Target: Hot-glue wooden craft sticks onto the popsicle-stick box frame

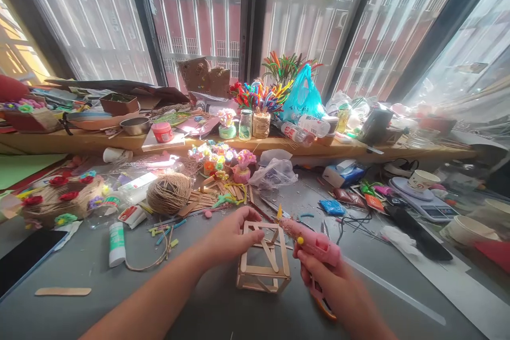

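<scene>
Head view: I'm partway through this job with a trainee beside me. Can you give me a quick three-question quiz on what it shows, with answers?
1. Which hand holds the pink glue gun?
2. True or false: the left hand is touching the wooden stick frame.
3. Fill in the blank: toward the right of the picture, a ____ stands on the scale.

Key:
1. The right hand.
2. True; its thumb lies over the top of the frame.
3. Paper cup.
</scene>
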Action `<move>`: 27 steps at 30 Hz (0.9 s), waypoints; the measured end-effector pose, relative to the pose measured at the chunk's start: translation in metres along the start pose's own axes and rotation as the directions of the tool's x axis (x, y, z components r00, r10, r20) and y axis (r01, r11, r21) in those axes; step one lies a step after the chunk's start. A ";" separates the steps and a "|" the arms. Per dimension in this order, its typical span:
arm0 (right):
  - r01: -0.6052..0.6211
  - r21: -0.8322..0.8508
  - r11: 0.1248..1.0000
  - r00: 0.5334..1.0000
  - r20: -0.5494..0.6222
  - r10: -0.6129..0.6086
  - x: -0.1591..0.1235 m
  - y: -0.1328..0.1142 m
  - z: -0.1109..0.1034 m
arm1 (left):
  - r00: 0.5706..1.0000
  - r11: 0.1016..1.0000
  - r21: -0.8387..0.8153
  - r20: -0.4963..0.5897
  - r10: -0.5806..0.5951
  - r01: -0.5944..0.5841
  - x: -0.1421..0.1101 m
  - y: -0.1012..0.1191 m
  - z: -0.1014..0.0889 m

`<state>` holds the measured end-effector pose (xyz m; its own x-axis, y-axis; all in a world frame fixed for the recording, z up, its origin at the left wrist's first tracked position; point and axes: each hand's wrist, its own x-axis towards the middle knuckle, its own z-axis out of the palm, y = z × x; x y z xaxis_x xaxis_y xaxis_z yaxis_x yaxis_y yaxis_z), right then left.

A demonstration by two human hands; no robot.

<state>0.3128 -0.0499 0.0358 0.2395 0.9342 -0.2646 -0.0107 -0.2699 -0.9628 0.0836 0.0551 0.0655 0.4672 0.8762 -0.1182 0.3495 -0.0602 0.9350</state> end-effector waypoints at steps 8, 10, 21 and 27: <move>-0.023 -0.087 0.996 0.996 0.079 0.030 0.012 -0.025 0.002 | 0.896 0.754 0.568 -0.063 0.439 -0.330 -0.033 0.010 0.006; -0.025 -0.149 0.989 0.983 0.175 0.051 0.020 -0.029 -0.001 | 0.875 0.630 0.677 0.040 0.483 -0.379 -0.045 0.015 0.012; 0.026 -0.215 0.976 0.976 0.217 0.022 0.027 -0.016 0.002 | 0.815 0.488 0.774 0.061 0.576 -0.403 -0.048 0.014 0.023; -0.046 -0.138 0.989 0.958 0.274 0.083 0.034 -0.006 -0.003 | 0.788 0.487 0.770 0.033 0.614 -0.412 -0.044 0.007 0.026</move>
<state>0.3236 -0.0170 0.0322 -0.0378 0.9368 -0.3479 0.1127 -0.3419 -0.9329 0.0866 0.0039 0.0690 0.6102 0.6377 0.4701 0.6026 -0.7588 0.2472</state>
